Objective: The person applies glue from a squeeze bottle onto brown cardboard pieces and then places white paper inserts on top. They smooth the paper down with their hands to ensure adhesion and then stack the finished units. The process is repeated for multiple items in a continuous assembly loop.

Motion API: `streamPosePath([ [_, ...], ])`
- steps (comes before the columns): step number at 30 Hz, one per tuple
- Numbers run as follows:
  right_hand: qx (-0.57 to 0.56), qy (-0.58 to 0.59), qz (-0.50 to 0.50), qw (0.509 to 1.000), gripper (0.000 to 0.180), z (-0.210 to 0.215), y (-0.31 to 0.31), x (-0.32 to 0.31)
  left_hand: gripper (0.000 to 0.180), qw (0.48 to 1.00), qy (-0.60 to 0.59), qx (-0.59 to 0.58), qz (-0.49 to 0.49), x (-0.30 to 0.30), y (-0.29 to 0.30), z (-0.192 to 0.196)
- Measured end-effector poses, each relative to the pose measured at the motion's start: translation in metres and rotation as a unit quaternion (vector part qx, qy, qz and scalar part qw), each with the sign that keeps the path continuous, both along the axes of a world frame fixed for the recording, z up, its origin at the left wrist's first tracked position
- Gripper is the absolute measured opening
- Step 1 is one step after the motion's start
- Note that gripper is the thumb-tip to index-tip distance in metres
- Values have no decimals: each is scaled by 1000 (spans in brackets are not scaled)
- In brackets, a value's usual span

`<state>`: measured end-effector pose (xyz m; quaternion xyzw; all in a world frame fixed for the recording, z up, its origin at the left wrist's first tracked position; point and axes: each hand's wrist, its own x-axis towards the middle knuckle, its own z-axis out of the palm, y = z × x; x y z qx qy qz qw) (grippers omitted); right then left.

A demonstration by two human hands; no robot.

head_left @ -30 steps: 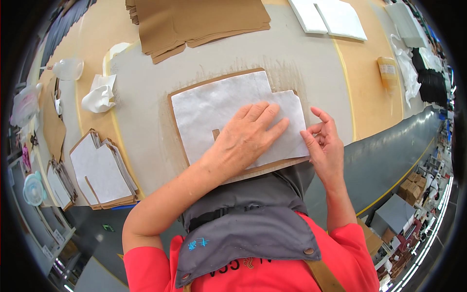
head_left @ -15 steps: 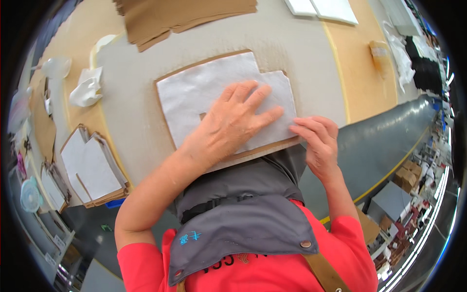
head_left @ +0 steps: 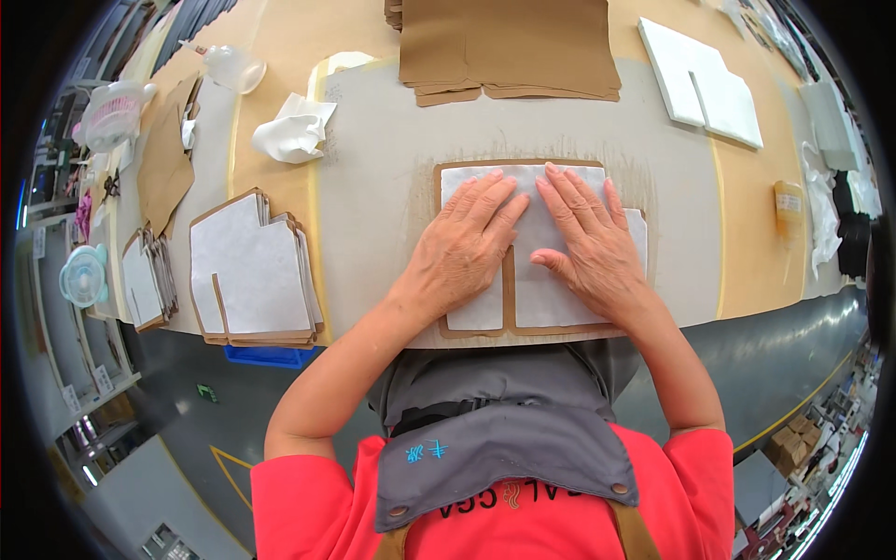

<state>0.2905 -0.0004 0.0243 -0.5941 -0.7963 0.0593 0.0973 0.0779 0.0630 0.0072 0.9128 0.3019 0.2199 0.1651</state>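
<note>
A white sheet [head_left: 555, 303] with a slot and a stepped corner lies on a slightly larger brown piece [head_left: 429, 196] of leather-like material, whose border shows round it and through the slot. Both lie near the table's front edge. Flat on the left part of the sheet rests my left hand [head_left: 462, 247], fingers stretched away from me. My right hand [head_left: 597, 252] presses flat on the right part, thumb spread toward the slot. Neither hand holds anything. Parts of the sheet under the palms are hidden.
A stack of brown pieces [head_left: 509, 47] lies at the back. White-faced layered pieces [head_left: 247, 261] are piled at the left, above a blue tray [head_left: 271, 357]. Crumpled white cloth [head_left: 294, 131] and a squeeze bottle [head_left: 233, 67] sit behind them. White slotted sheets [head_left: 705, 93] and a yellowish bottle [head_left: 789, 201] are at the right.
My right hand has moved from the sheet's right edge onto its surface. My left hand has shifted to the left part. The whole view has swung round.
</note>
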Motion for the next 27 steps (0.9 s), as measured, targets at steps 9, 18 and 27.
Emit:
streamPosePath([
  [9,-36,-111,-48,992,85,4,-6,22,46,997,41,14,57,-24,1,9],
  [18,-8,76,116,990,54,16,-69,3,39,999,-8,-31,-28,-66,-50,17],
  [27,-7,67,142,988,57,9,-88,-3,46,999,-9,-13,-52,-70,-75,10],
])
